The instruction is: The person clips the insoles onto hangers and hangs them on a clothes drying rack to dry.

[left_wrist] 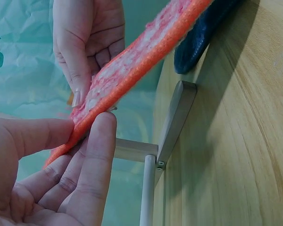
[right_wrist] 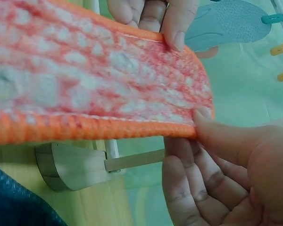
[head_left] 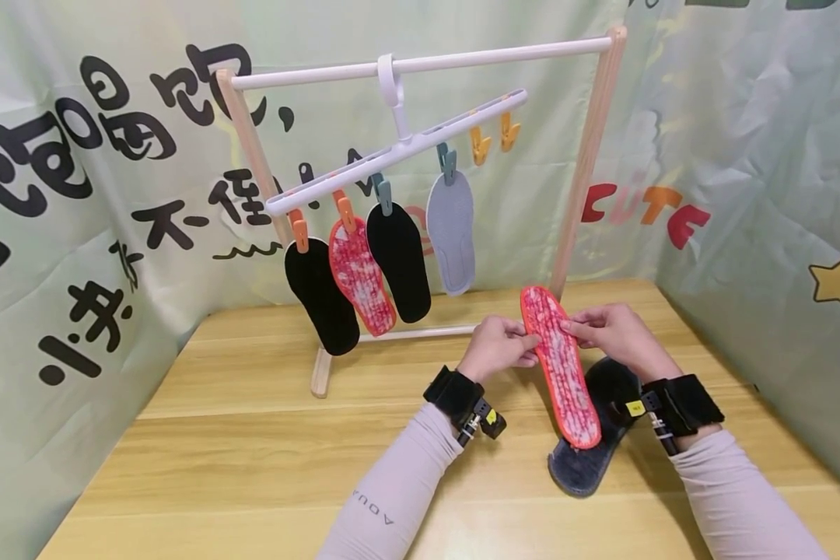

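A red-and-white insole [head_left: 563, 365] with an orange edge is held up in front of the rack, its upper end pinched from both sides. My left hand [head_left: 500, 348] grips its left edge between thumb and fingers, as the left wrist view shows with the insole's orange rim [left_wrist: 127, 77]. On the opposite edge, my right hand [head_left: 617, 336] pinches it, thumb [right_wrist: 217, 134] on the patterned face and fingers behind. Beneath the lower end, a dark insole [head_left: 581, 467] lies on the table, partly covered by the red one and my right wrist.
A wooden rack [head_left: 588, 163] with a white top bar stands behind. From it a tilted white clip hanger [head_left: 420, 146] carries two black insoles, a red one [head_left: 362, 276] and a light grey one [head_left: 451, 233]. Two yellow clips [head_left: 480, 146] hold nothing. A printed cloth surrounds the wooden table [head_left: 252, 467].
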`<state>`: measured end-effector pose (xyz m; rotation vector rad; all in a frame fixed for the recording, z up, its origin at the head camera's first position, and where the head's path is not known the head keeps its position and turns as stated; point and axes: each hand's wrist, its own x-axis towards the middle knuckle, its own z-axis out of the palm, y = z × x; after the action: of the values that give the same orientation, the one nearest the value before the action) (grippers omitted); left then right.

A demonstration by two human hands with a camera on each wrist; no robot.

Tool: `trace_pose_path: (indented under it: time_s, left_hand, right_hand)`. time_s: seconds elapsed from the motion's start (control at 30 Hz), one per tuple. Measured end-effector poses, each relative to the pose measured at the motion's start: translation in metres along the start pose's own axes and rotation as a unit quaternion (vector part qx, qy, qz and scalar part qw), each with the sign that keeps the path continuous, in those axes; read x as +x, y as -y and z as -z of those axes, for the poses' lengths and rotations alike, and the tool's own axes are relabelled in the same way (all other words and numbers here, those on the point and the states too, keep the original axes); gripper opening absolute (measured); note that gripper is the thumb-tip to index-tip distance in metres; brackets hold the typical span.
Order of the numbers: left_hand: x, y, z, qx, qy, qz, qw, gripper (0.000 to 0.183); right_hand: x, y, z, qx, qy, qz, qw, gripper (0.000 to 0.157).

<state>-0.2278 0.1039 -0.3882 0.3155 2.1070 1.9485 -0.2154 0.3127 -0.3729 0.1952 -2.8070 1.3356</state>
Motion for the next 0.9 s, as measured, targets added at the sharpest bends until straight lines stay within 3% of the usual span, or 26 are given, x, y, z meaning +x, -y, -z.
trace_pose_path:
  time_s: [0.33, 0.9]
  left_hand:
    - [-0.0011, -0.0029, 0.0025, 0.019, -0.004, -0.015, 0.9997, 0.009]
    - [-0.001, -0.0075, 0.0085, 0.049, -0.02, -0.024, 0.9983, 0.011]
  right_hand:
    - [0.0017, 0.0015, -0.0039, 0.004, -0.035, 0.004, 0.999, 0.052]
    - [0.0046, -0.0007, -0.0095, 0.052, -0.031, 0.021, 0.998, 0.051]
